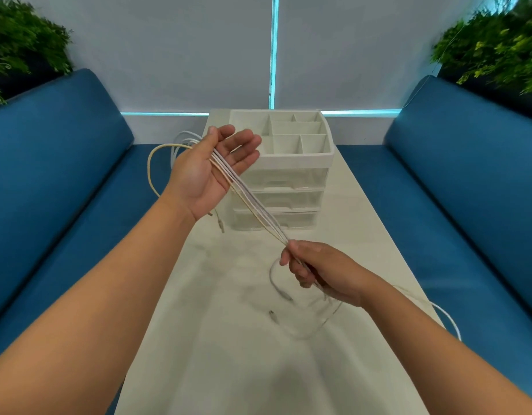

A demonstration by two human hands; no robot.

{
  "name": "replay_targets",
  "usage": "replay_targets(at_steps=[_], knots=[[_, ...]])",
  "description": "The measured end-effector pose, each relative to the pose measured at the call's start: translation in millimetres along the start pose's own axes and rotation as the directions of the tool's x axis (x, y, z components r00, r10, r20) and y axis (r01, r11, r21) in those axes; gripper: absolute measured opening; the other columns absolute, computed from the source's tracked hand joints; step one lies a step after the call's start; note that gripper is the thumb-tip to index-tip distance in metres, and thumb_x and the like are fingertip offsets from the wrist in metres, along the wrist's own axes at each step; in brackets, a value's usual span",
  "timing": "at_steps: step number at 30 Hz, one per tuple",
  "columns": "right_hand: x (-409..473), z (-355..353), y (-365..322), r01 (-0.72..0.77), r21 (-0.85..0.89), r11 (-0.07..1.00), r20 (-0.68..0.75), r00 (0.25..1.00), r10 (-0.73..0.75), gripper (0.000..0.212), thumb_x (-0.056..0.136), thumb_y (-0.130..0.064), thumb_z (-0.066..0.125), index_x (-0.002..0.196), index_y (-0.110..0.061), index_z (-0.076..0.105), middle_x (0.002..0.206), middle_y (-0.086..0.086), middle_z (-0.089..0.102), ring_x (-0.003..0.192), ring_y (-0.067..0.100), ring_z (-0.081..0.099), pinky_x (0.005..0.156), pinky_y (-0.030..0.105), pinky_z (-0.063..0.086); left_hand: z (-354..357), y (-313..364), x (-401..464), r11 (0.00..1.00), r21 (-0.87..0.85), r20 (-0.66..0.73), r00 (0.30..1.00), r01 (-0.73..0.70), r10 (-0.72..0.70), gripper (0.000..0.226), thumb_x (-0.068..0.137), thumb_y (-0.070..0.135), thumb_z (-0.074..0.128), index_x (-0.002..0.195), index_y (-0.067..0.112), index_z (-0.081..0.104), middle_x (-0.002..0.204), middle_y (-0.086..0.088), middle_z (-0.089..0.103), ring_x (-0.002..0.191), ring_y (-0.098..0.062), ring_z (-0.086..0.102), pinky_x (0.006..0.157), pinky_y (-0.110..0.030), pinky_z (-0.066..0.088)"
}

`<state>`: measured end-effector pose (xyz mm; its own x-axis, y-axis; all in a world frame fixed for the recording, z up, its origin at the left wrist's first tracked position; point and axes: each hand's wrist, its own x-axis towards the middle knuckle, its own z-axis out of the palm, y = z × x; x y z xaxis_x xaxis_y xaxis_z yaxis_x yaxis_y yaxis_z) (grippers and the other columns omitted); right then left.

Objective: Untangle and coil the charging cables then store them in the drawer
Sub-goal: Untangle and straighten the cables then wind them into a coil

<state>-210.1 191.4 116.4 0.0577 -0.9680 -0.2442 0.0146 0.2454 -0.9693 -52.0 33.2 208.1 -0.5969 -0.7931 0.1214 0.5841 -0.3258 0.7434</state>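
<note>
Left hand (209, 172) flat, palm up, fingers relaxed; bundle of thin white and cream charging cables (252, 205) drapes across it, taut down to the right hand (315, 269), which pinches them above the pale desk (229, 354). Keep strands parallel and tension even while winding. White plastic drawer organiser (284, 187) behind, drawers closed. Loose ends below the right hand blurred; strand count unclear.

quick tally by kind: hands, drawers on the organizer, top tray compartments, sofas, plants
hands: 2, left and right
drawers: 3
tray compartments: 6
sofas: 2
plants: 2
total: 15
</note>
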Motion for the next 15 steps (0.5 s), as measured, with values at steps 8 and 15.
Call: replay_targets(at_steps=[8,15], knots=[[12,-7,1,-0.178,-0.470,0.865,-0.479,0.874,-0.080,0.053,0.088,-0.057,0.056,0.063,-0.012,0.067,0.053,-0.003,0.054,0.053,0.014,0.046,0.056,0.024,0.037,4,-5,-2,1.000,0.019,0.032,0.999,0.017,-0.017,0.034,0.107,0.027,0.028,0.099,0.009,0.056,0.089,-0.009,0.075,0.093,-0.026,0.072,0.082,-0.037,0.058],[-5,-14,18,0.071,-0.108,0.992,-0.293,0.951,-0.100,0.035,0.095,-0.042,0.052,0.073,-0.016,0.049,0.053,-0.005,0.033,0.049,0.010,0.026,0.049,0.019,0.026,-11,0,0,1.000,-0.004,0.009,1.000,-0.016,0.016,0.036,0.107,0.030,0.027,0.095,0.011,0.056,0.101,-0.008,0.075,0.094,-0.022,0.072,0.083,-0.035,0.057]])
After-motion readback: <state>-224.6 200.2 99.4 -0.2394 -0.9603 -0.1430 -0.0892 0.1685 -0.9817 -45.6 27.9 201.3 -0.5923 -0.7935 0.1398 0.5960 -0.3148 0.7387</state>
